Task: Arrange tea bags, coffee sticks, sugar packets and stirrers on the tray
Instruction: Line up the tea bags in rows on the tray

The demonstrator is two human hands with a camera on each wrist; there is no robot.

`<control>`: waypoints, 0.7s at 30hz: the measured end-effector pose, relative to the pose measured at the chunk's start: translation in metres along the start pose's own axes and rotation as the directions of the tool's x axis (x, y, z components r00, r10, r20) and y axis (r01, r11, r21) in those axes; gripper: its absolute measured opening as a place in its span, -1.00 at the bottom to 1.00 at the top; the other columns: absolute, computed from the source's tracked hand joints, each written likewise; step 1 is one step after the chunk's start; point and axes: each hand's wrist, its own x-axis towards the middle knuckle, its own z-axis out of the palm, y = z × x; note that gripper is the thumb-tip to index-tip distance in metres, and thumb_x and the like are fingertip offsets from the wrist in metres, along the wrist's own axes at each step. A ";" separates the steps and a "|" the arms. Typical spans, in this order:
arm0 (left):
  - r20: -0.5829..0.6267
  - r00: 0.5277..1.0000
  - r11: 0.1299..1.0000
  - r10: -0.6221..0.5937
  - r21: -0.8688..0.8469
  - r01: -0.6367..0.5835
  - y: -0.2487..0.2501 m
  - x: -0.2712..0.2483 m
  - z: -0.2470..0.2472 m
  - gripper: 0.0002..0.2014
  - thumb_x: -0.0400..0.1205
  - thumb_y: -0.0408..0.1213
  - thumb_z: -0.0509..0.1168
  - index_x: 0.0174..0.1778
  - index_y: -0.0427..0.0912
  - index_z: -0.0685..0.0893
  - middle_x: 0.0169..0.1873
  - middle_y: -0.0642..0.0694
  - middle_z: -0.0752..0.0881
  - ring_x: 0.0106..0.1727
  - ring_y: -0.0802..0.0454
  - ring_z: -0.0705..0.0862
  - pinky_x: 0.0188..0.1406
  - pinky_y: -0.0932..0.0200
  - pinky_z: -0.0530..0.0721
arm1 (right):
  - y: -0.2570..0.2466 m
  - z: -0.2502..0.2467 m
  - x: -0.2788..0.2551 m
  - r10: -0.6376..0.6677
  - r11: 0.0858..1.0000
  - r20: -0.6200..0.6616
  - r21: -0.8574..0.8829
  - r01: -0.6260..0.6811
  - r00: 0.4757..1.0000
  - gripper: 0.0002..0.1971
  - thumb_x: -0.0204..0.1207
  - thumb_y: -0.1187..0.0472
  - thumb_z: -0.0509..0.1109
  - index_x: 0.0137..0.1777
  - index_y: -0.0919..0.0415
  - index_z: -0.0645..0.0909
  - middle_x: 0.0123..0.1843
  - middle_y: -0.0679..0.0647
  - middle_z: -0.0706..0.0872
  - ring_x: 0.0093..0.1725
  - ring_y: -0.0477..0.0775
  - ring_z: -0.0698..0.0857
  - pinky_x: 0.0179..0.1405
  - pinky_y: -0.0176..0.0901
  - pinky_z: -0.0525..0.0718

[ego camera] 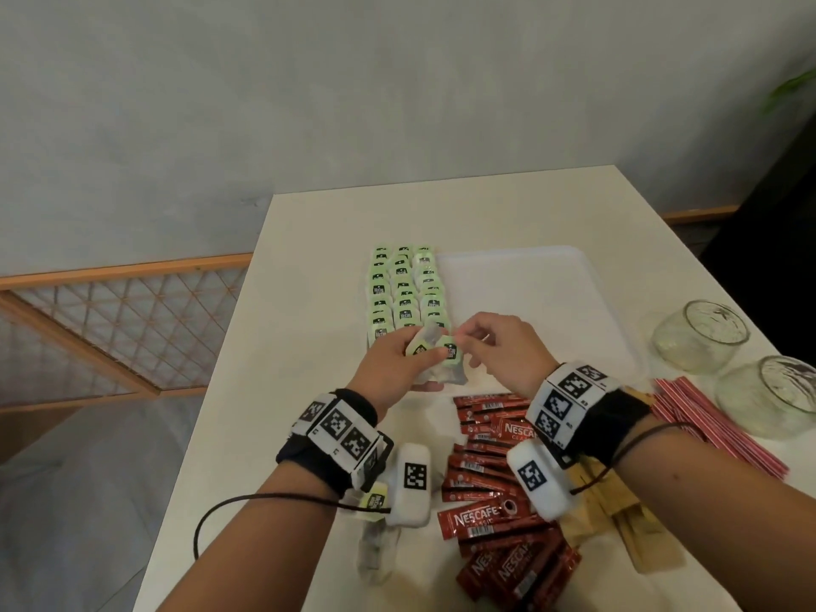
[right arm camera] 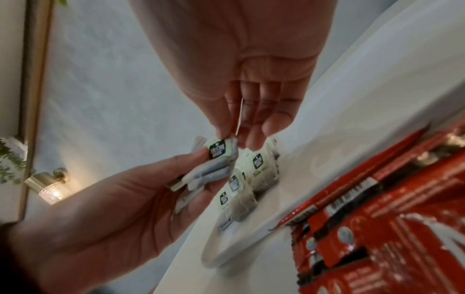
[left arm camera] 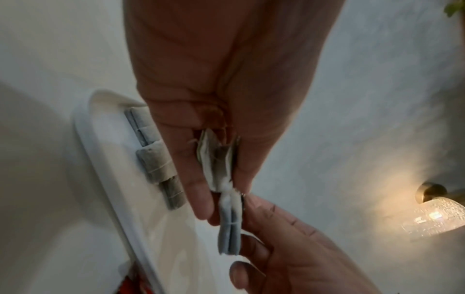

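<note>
A white tray (ego camera: 530, 276) lies on the table, and three columns of green-tagged tea bags (ego camera: 404, 293) fill its left part. Just over the tray's near left corner my left hand (ego camera: 410, 353) grips a small bundle of tea bags (ego camera: 435, 362). My right hand (ego camera: 466, 342) meets it from the right and pinches one tea bag of that bundle by its top. In the left wrist view that tea bag (left arm camera: 230, 224) sticks out below my left fingers (left arm camera: 198, 195). In the right wrist view the thumb and forefinger (right arm camera: 226, 129) pinch it beside its green tag (right arm camera: 217, 151).
Red coffee sticks (ego camera: 494, 479) lie heaped near the front edge, with brown sugar packets (ego camera: 627, 523) to their right. Red-striped stirrers (ego camera: 715, 417) and two glass bowls (ego camera: 700, 335) sit at the right. Loose tea bags (ego camera: 375, 523) lie under my left wrist.
</note>
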 end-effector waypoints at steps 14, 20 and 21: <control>-0.164 0.986 0.991 -0.018 -0.131 -0.003 -0.006 -0.002 -0.041 -0.81 0.69 -0.44 0.22 0.18 -0.34 0.65 -0.01 -0.14 0.73 -0.01 -0.10 0.84 -0.06 -0.03 0.83 | 0.019 0.015 0.029 0.022 0.974 -0.009 -0.224 -0.023 1.000 -0.91 0.60 0.13 0.41 -0.06 0.11 0.71 -0.22 -0.12 0.68 -0.29 -0.18 0.61 -0.25 -0.35 0.48; -0.172 0.985 0.993 -0.031 -0.119 0.011 -0.014 -0.001 -0.045 -0.84 0.69 -0.43 0.26 0.13 -0.36 0.68 -0.04 -0.20 0.80 0.02 -0.12 0.82 -0.06 0.00 0.82 | 0.007 0.024 0.044 -0.046 0.955 -0.049 -0.296 0.029 0.998 -0.89 0.60 0.13 0.39 -0.05 0.14 0.72 -0.14 -0.06 0.73 -0.11 0.00 0.68 -0.03 -0.14 0.63; -0.160 0.987 0.993 -0.033 -0.115 0.014 -0.016 -0.002 -0.046 -0.84 0.70 -0.43 0.27 0.15 -0.35 0.69 -0.04 -0.21 0.81 0.01 -0.12 0.83 -0.08 0.02 0.83 | 0.006 0.024 0.046 -0.046 0.950 -0.043 -0.309 0.030 0.998 -0.88 0.60 0.13 0.39 -0.04 0.14 0.72 -0.13 -0.06 0.72 -0.09 0.01 0.69 -0.01 -0.13 0.65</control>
